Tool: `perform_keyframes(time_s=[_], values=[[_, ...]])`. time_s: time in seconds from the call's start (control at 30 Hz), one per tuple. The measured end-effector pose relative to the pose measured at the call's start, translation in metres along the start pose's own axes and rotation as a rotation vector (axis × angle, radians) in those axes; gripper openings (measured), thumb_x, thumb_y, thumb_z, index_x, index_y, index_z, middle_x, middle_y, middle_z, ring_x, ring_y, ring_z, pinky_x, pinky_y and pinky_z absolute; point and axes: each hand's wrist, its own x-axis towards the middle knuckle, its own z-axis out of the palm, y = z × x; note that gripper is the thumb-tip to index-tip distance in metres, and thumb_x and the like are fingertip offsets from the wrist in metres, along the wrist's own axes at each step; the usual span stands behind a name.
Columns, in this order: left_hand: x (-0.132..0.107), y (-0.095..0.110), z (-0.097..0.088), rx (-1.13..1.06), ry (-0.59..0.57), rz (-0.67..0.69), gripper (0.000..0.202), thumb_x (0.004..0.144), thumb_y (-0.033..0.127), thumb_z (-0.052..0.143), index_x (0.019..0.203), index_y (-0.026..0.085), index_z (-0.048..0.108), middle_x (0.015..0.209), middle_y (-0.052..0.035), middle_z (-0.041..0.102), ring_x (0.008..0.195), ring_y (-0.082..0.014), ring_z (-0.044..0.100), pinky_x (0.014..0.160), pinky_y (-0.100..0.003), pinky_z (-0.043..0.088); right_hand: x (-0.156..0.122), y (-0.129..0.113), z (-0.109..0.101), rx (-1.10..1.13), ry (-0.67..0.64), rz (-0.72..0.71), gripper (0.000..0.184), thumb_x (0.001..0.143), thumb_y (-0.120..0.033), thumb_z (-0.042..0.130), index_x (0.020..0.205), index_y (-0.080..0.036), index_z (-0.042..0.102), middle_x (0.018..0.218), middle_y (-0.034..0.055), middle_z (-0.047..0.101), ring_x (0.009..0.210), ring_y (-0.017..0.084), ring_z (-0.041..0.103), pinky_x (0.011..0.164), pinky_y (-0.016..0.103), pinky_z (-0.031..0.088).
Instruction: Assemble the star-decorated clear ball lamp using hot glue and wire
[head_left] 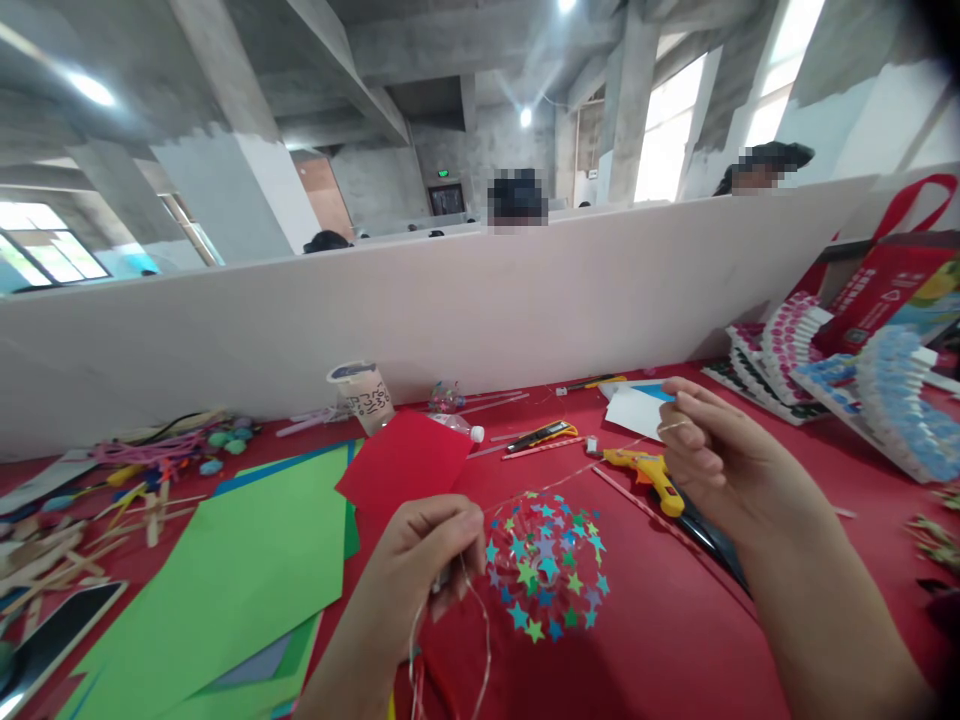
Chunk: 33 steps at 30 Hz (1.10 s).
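My left hand [424, 555] is pinched shut on a thin wire or thread [480, 640] that loops down below it. A clear ball covered in small coloured star stickers [546, 565] hangs just right of that hand, above the red tabletop [660, 640]. My right hand [709, 450] is raised to the right, its fingers pinched on the far end of the same thin strand, which stretches between the two hands.
Green and blue paper sheets [240, 580], a red sheet [405, 465], a yellow glue gun [645, 470], a utility knife [544, 435], a paper cup [364, 395], wooden sticks [67, 550], sticker racks [847, 390]. A white partition [450, 310] stands behind; other people's heads show beyond it.
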Motion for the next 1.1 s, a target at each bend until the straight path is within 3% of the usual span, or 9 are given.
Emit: perform_keyframes(time_s=[0.17, 0.27, 0.47, 0.63, 0.7, 0.8, 0.87, 0.97, 1.1], values=[[0.004, -0.01, 0.002, -0.136, -0.015, -0.017, 0.036, 0.081, 0.036, 0.057, 0.052, 0.016, 0.052, 0.039, 0.0052, 0.039, 0.034, -0.0037, 0.028, 0.035, -0.017, 0.014, 0.004, 0.011, 0.003, -0.13, 0.036, -0.016, 0.011, 0.073, -0.021, 0.071, 0.083, -0.019, 0.066, 0.05, -0.0063, 0.049, 0.041, 0.003, 0.037, 0.034, 0.013, 0.026], [0.005, -0.011, 0.0, -0.291, -0.038, 0.009, 0.034, 0.083, 0.031, 0.055, 0.053, 0.015, 0.05, 0.04, 0.0061, 0.036, 0.036, -0.0031, 0.025, 0.036, -0.017, 0.014, -0.003, 0.009, 0.009, -0.11, -0.037, 0.033, 0.013, 0.075, -0.026, 0.069, 0.085, -0.02, 0.065, 0.047, -0.007, 0.047, 0.038, 0.004, 0.036, 0.032, 0.013, 0.024], [0.014, -0.002, -0.017, -0.559, 0.052, 0.087, 0.036, 0.088, 0.021, 0.044, 0.052, 0.015, 0.045, 0.042, 0.0082, 0.033, 0.032, -0.0019, 0.015, 0.034, -0.019, 0.012, -0.012, -0.008, 0.005, 0.111, -0.123, 0.051, 0.01, 0.074, -0.028, 0.064, 0.083, -0.025, 0.062, 0.042, -0.0126, 0.03, 0.028, 0.001, 0.011, 0.024, 0.012, 0.014], [0.01, -0.002, -0.015, -0.494, 0.02, 0.09, 0.035, 0.085, 0.022, 0.048, 0.052, 0.015, 0.048, 0.041, 0.0077, 0.035, 0.032, -0.002, 0.017, 0.034, -0.019, 0.013, -0.024, -0.016, 0.008, 0.096, 0.017, -0.137, 0.009, 0.078, -0.022, 0.062, 0.085, -0.025, 0.066, 0.065, -0.0032, 0.062, 0.051, 0.007, 0.055, 0.045, 0.013, 0.046], [0.007, -0.006, -0.005, -0.41, 0.011, 0.051, 0.033, 0.083, 0.026, 0.052, 0.052, 0.015, 0.051, 0.04, 0.0068, 0.037, 0.033, -0.0022, 0.022, 0.035, -0.017, 0.014, -0.035, -0.015, 0.022, -0.192, -0.062, -0.244, 0.01, 0.083, -0.021, 0.058, 0.085, -0.027, 0.066, 0.073, -0.0026, 0.066, 0.062, 0.01, 0.06, 0.057, 0.017, 0.051], [0.002, -0.012, 0.011, -0.342, -0.088, -0.117, 0.031, 0.078, 0.03, 0.06, 0.052, 0.014, 0.054, 0.039, 0.0047, 0.043, 0.034, -0.003, 0.032, 0.035, -0.016, 0.018, -0.052, -0.007, 0.047, -0.649, -0.419, -0.312, 0.025, 0.082, -0.017, 0.062, 0.102, -0.031, 0.064, 0.101, -0.0028, 0.067, 0.095, 0.013, 0.061, 0.084, 0.021, 0.048], [0.0, -0.015, 0.018, -0.363, -0.131, -0.176, 0.031, 0.075, 0.031, 0.063, 0.05, 0.014, 0.054, 0.04, 0.0047, 0.046, 0.033, -0.0021, 0.033, 0.034, -0.015, 0.019, -0.058, 0.001, 0.06, -0.726, -0.607, -0.298, 0.034, 0.082, -0.015, 0.06, 0.111, -0.032, 0.06, 0.111, -0.003, 0.065, 0.102, 0.013, 0.058, 0.089, 0.022, 0.045], [-0.002, -0.016, 0.022, -0.33, -0.169, -0.175, 0.034, 0.076, 0.033, 0.062, 0.048, 0.015, 0.054, 0.037, 0.006, 0.042, 0.03, -0.0015, 0.029, 0.033, -0.015, 0.018, -0.059, 0.011, 0.066, -0.74, -0.62, -0.21, 0.028, 0.085, -0.016, 0.056, 0.109, -0.03, 0.059, 0.101, -0.0038, 0.067, 0.089, 0.012, 0.06, 0.079, 0.021, 0.046], [0.0, -0.013, 0.017, -0.212, -0.201, -0.128, 0.03, 0.08, 0.039, 0.058, 0.062, 0.016, 0.061, 0.038, 0.0055, 0.045, 0.03, -0.0031, 0.028, 0.032, -0.017, 0.016, -0.053, 0.01, 0.057, -0.772, -0.585, -0.186, 0.012, 0.088, -0.019, 0.052, 0.088, -0.024, 0.062, 0.079, -0.0036, 0.064, 0.07, 0.01, 0.057, 0.064, 0.02, 0.044]])
